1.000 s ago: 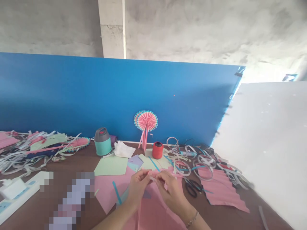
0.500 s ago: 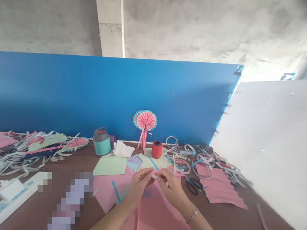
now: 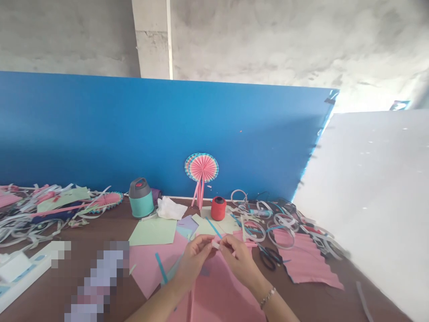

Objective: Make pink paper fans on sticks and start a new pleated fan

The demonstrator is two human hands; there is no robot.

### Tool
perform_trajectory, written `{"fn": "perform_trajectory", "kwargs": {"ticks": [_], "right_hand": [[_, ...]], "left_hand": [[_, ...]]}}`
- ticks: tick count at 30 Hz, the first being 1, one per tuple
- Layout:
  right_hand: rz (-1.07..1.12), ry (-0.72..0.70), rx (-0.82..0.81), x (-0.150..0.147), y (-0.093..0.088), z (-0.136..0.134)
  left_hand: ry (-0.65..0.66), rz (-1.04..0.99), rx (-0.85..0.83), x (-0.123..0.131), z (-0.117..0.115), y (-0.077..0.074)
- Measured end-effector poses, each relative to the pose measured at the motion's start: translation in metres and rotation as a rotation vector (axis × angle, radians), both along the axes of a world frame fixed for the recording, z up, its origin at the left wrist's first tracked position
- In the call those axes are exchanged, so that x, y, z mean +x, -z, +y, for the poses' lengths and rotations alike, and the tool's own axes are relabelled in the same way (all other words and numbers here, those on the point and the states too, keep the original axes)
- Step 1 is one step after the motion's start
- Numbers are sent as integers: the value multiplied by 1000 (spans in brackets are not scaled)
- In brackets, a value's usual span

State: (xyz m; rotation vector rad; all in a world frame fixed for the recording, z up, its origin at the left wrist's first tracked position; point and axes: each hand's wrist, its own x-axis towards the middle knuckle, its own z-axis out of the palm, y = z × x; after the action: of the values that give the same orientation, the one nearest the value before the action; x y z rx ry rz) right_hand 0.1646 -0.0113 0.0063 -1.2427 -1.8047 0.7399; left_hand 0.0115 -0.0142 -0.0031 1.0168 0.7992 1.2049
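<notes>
A: Largest first: a blue board [image 3: 134,134] is stood upright along the far edge of the table [image 3: 110,223]; a white board [image 3: 368,201] is leaned in from the right; a screened corner is formed, likely so that cuttings are kept in.

B: And what is laid on the surface?

A: A pink sheet [image 3: 217,299] is spread flat beneath both hands, probably as a working base; a pleated sheet [image 3: 301,264] is set off to the right, a green sheet [image 3: 154,231] behind on the left; a scrap heap [image 3: 33,214] is pushed to the far left, out of the way.

B: Smaller items?

A: A paper fan [image 3: 201,167] is propped on its handle against the blue board; a flask [image 3: 140,198] and a red spool [image 3: 218,208] are stood near its foot; scissors [image 3: 271,258] are laid just right of the hands, seemingly kept within reach.

B: The hands?

A: The left hand [image 3: 192,261] is closed in a fingertip pinch on a pale strip [image 3: 216,245]; the right hand [image 3: 239,264] is pinched on its other end; the pale strip is held between them, just above the pink sheet; so fine a grip is judged suited to so small a piece; whether it is being folded or peeled cannot be told.
</notes>
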Motion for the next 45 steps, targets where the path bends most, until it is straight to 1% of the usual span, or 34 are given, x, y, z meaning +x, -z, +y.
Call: {"fn": "perform_trajectory", "kwargs": {"ticks": [5, 14, 17, 21, 24, 33, 40, 45], "right_hand": [[102, -52, -43, 3, 1, 3], [37, -19, -60, 2, 10, 8], [19, -14, -82, 2, 10, 8], [-4, -13, -95, 1, 8, 7], [-17, -13, -93, 1, 8, 7], [-51, -1, -73, 0, 6, 6], [-79, 8, -59, 0, 8, 7], [-86, 10, -52, 0, 10, 7]], "left_hand": [[4, 8, 5, -1, 6, 7], [30, 19, -6, -1, 5, 10], [22, 15, -8, -2, 3, 7], [44, 23, -15, -2, 0, 0], [49, 11, -8, -2, -1, -2], [20, 2, -40, 0, 1, 4], [-7, 31, -27, 2, 4, 8], [-41, 64, -33, 3, 6, 9]]}}
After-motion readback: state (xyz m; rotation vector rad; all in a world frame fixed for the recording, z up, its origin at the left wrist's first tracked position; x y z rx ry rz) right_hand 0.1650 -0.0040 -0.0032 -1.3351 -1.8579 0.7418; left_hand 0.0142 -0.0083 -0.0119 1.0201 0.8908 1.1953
